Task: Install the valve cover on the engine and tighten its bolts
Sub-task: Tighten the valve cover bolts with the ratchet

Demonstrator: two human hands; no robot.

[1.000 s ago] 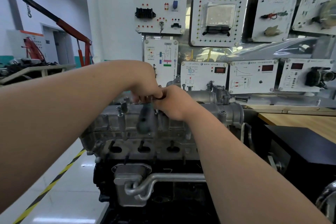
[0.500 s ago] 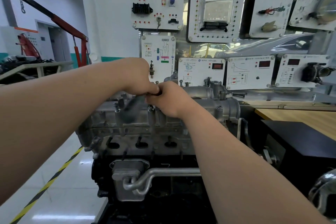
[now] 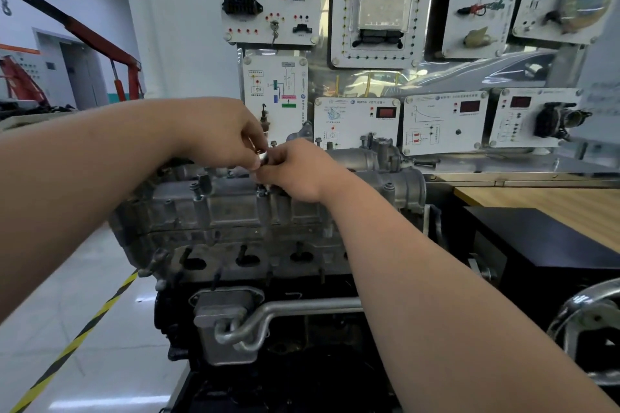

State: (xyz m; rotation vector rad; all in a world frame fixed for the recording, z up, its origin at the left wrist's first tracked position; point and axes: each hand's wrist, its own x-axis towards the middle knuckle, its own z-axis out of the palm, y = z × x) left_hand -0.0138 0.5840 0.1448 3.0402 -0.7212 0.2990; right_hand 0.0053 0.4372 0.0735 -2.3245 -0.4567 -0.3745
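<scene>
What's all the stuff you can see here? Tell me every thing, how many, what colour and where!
valve cover: one, silver, on top of the engine
engine: one, silver above, black below, centre
small metal piece: one, silvery, pinched between both hands
bent pipe: one, silver, engine's front
training panels: several, white, wall behind
crane: one, red, far left
floor tape: one stripe, yellow and black, lower left
tabletop: one, wooden, right
handwheel: one, silver, lower right corner
left hand: one, pinching the small metal piece
right hand: one, pinching it too
</scene>
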